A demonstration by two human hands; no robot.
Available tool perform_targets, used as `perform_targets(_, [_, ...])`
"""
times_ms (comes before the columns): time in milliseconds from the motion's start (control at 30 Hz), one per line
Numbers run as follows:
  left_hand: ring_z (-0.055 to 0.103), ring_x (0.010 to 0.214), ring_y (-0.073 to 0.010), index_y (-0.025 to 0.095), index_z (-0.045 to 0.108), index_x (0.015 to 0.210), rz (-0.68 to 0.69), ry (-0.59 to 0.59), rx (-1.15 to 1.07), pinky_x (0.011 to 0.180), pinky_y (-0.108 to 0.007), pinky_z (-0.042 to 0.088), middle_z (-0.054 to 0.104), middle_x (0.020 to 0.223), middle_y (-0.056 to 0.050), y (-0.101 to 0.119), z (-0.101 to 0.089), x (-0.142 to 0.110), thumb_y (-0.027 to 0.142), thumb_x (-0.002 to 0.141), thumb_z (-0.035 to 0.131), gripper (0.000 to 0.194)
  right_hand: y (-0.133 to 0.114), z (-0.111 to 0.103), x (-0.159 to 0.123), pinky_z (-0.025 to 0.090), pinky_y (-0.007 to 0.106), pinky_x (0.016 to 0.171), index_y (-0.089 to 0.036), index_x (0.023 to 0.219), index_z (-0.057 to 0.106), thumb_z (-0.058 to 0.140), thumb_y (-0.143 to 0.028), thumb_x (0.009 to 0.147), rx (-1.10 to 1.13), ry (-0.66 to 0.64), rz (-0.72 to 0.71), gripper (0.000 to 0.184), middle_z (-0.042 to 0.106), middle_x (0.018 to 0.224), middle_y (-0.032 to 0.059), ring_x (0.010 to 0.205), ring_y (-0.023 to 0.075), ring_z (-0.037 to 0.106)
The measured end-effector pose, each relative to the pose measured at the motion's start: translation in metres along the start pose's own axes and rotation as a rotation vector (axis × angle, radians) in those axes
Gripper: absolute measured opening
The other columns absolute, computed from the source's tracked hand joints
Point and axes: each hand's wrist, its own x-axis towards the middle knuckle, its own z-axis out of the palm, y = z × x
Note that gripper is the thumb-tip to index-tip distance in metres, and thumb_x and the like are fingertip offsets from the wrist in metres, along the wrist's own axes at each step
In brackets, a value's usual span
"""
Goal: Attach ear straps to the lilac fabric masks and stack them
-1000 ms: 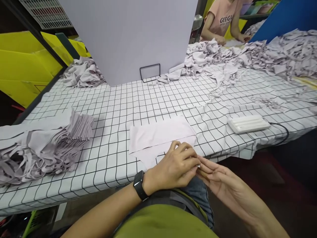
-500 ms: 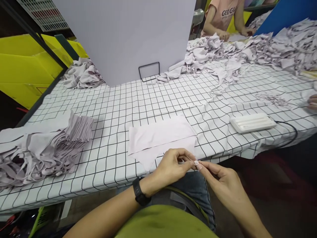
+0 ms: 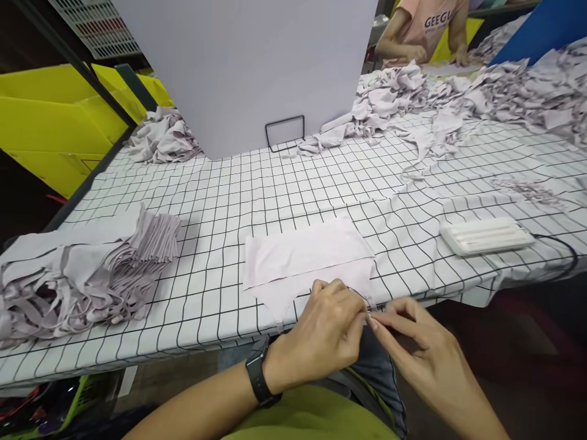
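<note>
A pale pink garment (image 3: 312,256) with thin straps lies folded near the table's front edge. My left hand (image 3: 321,333), with a black watch (image 3: 261,376) on its wrist, is closed just beyond that edge, back of the hand up. My right hand (image 3: 419,348) meets it, thumb and forefinger pinched together. Between the fingertips of both hands is the end of a thin strap at the garment's right side. A tiny white bit shows there, mostly covered by fingers.
A stack of similar garments (image 3: 92,269) sits at left. A white slotted device (image 3: 486,235) with a cord lies right. Loose fabric (image 3: 458,98) is heaped at the back right, near a co-worker (image 3: 422,36). A pale upright board (image 3: 247,73) stands at the back on the checked cloth (image 3: 215,195).
My left hand has turned over so its back faces up and its fingers have curled in. Both hands are slightly lower, still together. The whole view has shifted a little.
</note>
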Motion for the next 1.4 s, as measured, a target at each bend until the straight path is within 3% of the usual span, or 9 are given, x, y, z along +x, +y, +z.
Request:
perform_targets(67, [0.06,0.083,-0.0185,0.017,0.063,0.084,-0.033,0.024,-0.054,0.078,-0.034,0.045,0.066,0.079,-0.002,0.001,-0.001,0.001,0.013,0.095,0.054,0.014,-0.001,0.001,0.002,0.051,0.022,0.046,-0.026,0.096,0.085,0.072,-0.042,0.087,0.049,0.041,0.038,0.023,0.074,0.101,0.0108,0.078,0.0233,0.07])
perform_targets(167, [0.063,0.08,-0.0165,0.018,0.066,0.082,-0.147,0.065,-0.209,0.076,-0.03,0.047,0.069,0.079,-0.001,0.002,-0.002,0.004,0.013,0.091,0.06,0.012,-0.006,0.002,0.006,0.056,0.027,0.061,-0.024,0.094,0.083,0.073,-0.045,0.086,0.172,-0.019,0.149,0.024,0.076,0.084,0.0065,0.071,0.0221,0.069])
perform_targets(300, [0.065,0.077,-0.0149,0.019,0.071,0.082,-0.273,0.035,-0.355,0.068,-0.026,0.048,0.073,0.081,0.0,-0.007,-0.005,0.007,0.019,0.092,0.063,0.012,-0.013,0.005,0.01,0.053,0.026,0.06,-0.022,0.084,0.079,0.076,-0.049,0.081,0.262,-0.017,0.269,0.028,0.074,0.078,0.0041,0.068,0.0206,0.065])
perform_targets(367, [0.065,0.082,-0.0164,0.019,0.072,0.091,-0.199,0.08,-0.263,0.073,-0.029,0.049,0.073,0.086,-0.001,-0.019,-0.009,0.01,0.022,0.095,0.062,0.011,-0.014,0.006,0.014,0.051,0.024,0.057,-0.021,0.08,0.077,0.077,-0.051,0.079,0.327,0.026,0.34,0.029,0.069,0.07,0.0026,0.063,0.0182,0.061])
perform_targets(467, [0.06,0.096,-0.0228,0.015,0.07,0.102,-0.053,0.132,0.095,0.083,-0.038,0.049,0.071,0.1,-0.006,-0.041,-0.014,0.02,0.019,0.096,0.06,0.012,-0.012,0.008,0.022,0.045,0.021,0.048,-0.02,0.079,0.077,0.081,-0.053,0.075,0.443,0.044,0.461,0.033,0.06,0.058,-0.0003,0.053,0.0135,0.05])
perform_targets(633, [0.056,0.095,-0.0252,0.014,0.067,0.091,-0.031,-0.037,0.489,0.076,-0.038,0.046,0.067,0.104,-0.009,-0.065,-0.015,0.041,0.016,0.094,0.058,0.01,-0.008,0.012,0.04,0.052,0.023,0.055,-0.017,0.082,0.08,0.089,-0.052,0.066,0.581,0.046,0.581,0.039,0.071,0.073,0.006,0.065,0.0175,0.06])
perform_targets(800, [0.057,0.093,-0.0233,0.015,0.067,0.088,-0.044,0.003,0.451,0.075,-0.036,0.044,0.067,0.099,-0.008,-0.073,-0.012,0.047,0.006,0.091,0.055,0.015,-0.006,0.017,0.055,0.048,0.024,0.049,-0.017,0.079,0.08,0.09,-0.051,0.065,0.621,0.08,0.636,0.039,0.064,0.061,0.0034,0.055,0.0143,0.054])
perform_targets(1033, [0.058,0.086,-0.0199,0.016,0.067,0.082,0.014,0.165,0.283,0.076,-0.037,0.04,0.068,0.087,-0.005,-0.072,-0.009,0.047,0.012,0.098,0.053,0.022,-0.013,0.032,0.074,0.035,0.023,0.04,-0.017,0.068,0.072,0.087,-0.052,0.068,0.651,0.045,0.614,0.038,0.055,0.051,-0.0003,0.044,0.0099,0.041])
perform_targets(1400, [0.052,0.084,-0.0206,0.015,0.062,0.083,0.126,0.183,0.373,0.078,-0.039,0.036,0.064,0.084,-0.005,-0.068,0.001,0.05,0.012,0.097,0.05,0.019,-0.009,0.038,0.087,0.038,0.022,0.04,-0.018,0.063,0.069,0.089,-0.045,0.068,0.765,0.14,0.642,0.034,0.054,0.051,-0.0014,0.044,0.0106,0.046])
